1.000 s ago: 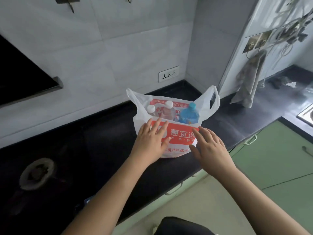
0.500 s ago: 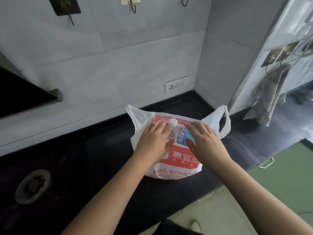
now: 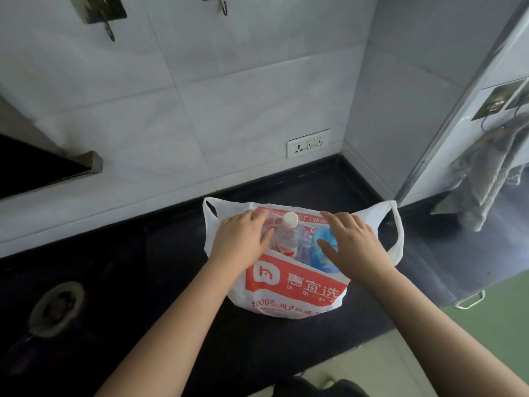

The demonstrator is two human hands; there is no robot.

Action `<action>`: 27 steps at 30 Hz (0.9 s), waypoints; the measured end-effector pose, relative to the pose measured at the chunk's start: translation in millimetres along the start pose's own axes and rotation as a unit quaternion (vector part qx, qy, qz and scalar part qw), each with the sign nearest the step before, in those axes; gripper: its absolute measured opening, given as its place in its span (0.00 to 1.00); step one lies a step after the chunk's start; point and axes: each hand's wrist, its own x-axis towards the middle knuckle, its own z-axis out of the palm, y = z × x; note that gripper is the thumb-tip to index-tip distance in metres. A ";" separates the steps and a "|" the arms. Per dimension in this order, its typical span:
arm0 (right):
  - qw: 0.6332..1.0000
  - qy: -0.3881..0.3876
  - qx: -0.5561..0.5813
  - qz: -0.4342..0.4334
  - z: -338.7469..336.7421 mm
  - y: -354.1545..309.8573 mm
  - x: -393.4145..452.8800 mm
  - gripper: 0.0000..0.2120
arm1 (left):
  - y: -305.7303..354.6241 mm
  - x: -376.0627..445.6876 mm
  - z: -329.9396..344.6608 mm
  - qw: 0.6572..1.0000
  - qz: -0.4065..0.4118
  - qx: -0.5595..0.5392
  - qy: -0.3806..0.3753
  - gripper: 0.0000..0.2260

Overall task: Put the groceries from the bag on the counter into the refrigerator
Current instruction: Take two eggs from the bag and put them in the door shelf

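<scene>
A white plastic bag (image 3: 294, 293) with a red printed panel stands open on the black counter (image 3: 171, 267). Inside it, a clear bottle (image 3: 289, 233) with a white cap and red label stands upright, with a blue bottle (image 3: 323, 253) to its right. My left hand (image 3: 243, 239) lies palm down over the bag's left side, its thumb beside the clear bottle; whatever is beneath it is hidden. My right hand (image 3: 355, 242) hovers over the right side with fingers spread, its thumb across the blue bottle. Neither hand visibly grips anything.
A wall socket (image 3: 308, 143) sits on the tiled wall behind the bag. A grey towel (image 3: 483, 179) hangs at the right. Green cabinet fronts (image 3: 501, 319) with a metal handle (image 3: 469, 300) lie below the counter edge. A round metal ring (image 3: 57, 308) is set in the counter at left.
Both hands have moved from the bag's front face up over its opening. One white-capped bottle is now covered by my left hand. The view has tilted upward toward the wall.
</scene>
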 end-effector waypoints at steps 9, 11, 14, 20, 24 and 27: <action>0.988 -0.055 0.143 0.025 11.6 29.6 5.7 0.40 | -21.2 -1.4 10.4 0.994 -0.084 -0.068 -0.022 0.34; 0.984 -0.068 0.161 0.029 15.6 36.8 3.9 0.44 | -24.9 -4.7 18.1 0.989 -0.100 -0.105 -0.031 0.37; 0.983 -0.084 0.162 0.024 22.0 46.6 3.4 0.47 | -25.9 -9.7 27.6 0.984 -0.112 -0.130 -0.045 0.41; 0.966 -0.041 0.253 -0.027 29.9 67.4 4.7 0.33 | -29.3 -18.8 44.9 0.976 -0.157 -0.133 -0.068 0.44; 0.962 -0.006 0.270 -0.040 37.9 78.2 3.6 0.26 | -34.9 -20.4 54.9 0.973 -0.171 -0.135 -0.081 0.44; 0.955 -0.021 0.292 -0.036 40.7 82.8 8.2 0.24 | -39.1 -20.0 61.6 0.970 -0.171 -0.138 -0.101 0.45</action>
